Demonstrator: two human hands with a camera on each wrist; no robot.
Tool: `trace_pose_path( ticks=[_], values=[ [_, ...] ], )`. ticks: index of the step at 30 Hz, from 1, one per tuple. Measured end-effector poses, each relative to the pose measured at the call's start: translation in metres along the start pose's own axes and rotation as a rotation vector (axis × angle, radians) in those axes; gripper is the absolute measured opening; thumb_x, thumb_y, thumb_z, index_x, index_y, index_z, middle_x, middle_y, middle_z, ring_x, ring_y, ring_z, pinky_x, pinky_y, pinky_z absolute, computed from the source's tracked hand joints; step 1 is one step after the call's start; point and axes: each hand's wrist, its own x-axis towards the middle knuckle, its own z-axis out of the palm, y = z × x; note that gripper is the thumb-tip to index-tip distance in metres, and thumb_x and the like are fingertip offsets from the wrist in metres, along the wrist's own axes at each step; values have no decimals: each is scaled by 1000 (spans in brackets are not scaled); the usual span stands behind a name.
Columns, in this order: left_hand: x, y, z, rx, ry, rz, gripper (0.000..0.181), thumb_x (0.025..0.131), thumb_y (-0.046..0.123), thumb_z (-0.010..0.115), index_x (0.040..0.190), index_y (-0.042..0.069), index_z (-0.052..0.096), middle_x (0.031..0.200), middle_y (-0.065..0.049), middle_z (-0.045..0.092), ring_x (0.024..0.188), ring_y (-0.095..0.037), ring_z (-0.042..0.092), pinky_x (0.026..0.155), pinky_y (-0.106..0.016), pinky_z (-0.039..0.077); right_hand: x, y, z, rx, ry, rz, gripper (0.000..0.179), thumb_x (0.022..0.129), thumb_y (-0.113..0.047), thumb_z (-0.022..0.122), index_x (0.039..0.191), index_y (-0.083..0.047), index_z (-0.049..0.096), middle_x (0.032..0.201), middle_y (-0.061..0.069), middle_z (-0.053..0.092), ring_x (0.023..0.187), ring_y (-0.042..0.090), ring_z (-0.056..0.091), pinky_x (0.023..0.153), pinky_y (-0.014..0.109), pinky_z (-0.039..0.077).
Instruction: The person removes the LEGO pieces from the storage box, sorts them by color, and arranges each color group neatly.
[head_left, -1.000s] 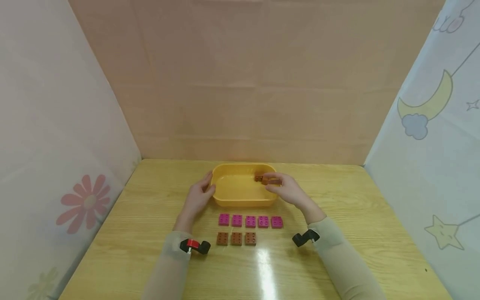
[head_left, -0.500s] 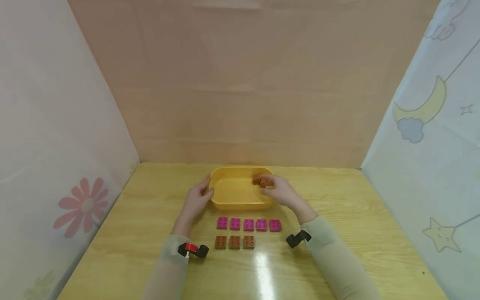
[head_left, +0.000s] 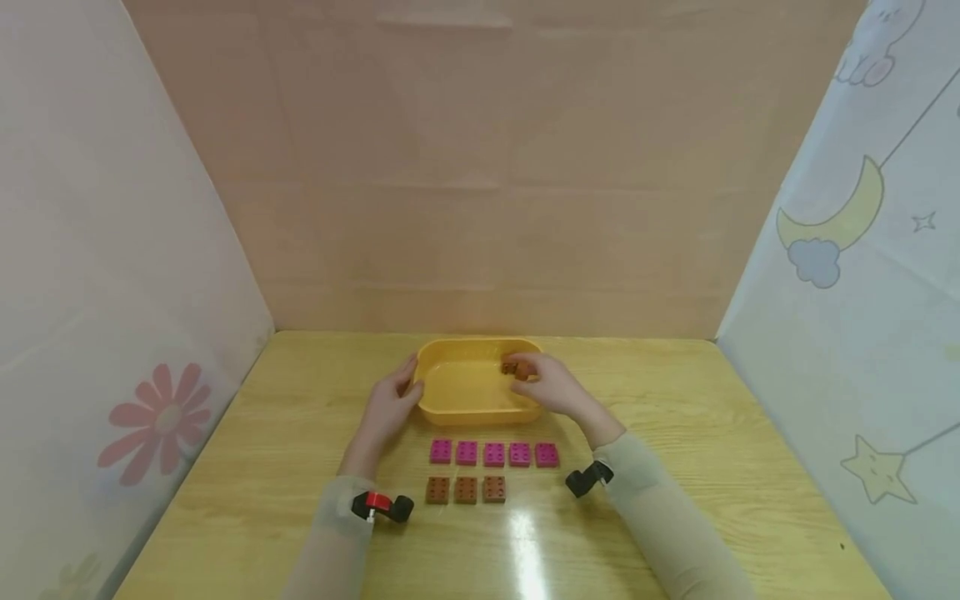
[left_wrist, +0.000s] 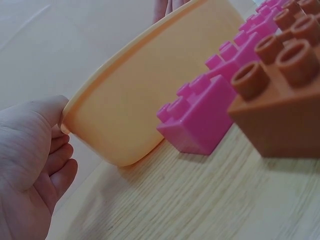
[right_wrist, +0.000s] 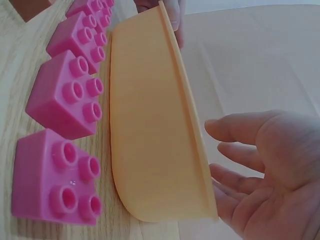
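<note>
A yellow basin (head_left: 480, 417) stands on the table, its near wall facing the bricks. My left hand (head_left: 387, 407) grips its left end; in the left wrist view the thumb lies over the rim and the fingers curl below it. My right hand (head_left: 553, 386) reaches over the right end, thumb and fingers spread around a brown toy brick (head_left: 523, 372) inside. Another brown brick (head_left: 509, 368) sits just left of those fingers. In the right wrist view the thumb (right_wrist: 232, 127) stands apart from the fingers, and the basin wall hides what is inside.
A row of several pink toy bricks (head_left: 493, 454) lies in front of the basin. Nearer to me stand three brown bricks (head_left: 466, 490) in a row. Patterned cloth walls (head_left: 832, 333) border the table (head_left: 315, 375), with a plain cloth (head_left: 480, 208) behind.
The head view has shifted slightly. My right hand has closed in a little on the brown bricks, covering more of one. My left hand stays on the basin's rim.
</note>
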Motion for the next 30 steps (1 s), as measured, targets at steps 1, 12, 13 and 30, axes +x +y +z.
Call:
trace_pose_path(
  ticks=[1,12,13,30],
  values=[
    [0,-1,0,7,0,3,56,110,15,61,160,0,43,170,-11,38,158,-30,32,131,-45,23,1,0,0,-7,4,-3,49,100,-7,71,147,3,60,134,26,67,122,47,63,102,61,55],
    [0,-1,-4,-25,7,-1,54,109,13,63,158,-1,46,169,-10,40,157,-27,34,130,-42,26,22,4,7,-68,70,3,43,98,1,70,140,8,63,131,24,71,119,40,69,105,54,57],
    [0,-1,-4,-27,6,1,54,109,13,63,158,-2,46,169,-11,40,157,-28,33,130,-43,26,24,4,7,-78,78,12,44,98,1,71,141,8,63,132,25,71,119,40,69,105,53,57],
    [3,7,-5,-12,1,12,54,108,14,63,158,-1,46,168,-10,40,157,-28,34,130,-44,26,33,9,4,-184,91,-1,41,98,5,70,139,7,65,127,20,73,120,37,68,105,51,58]
  ],
)
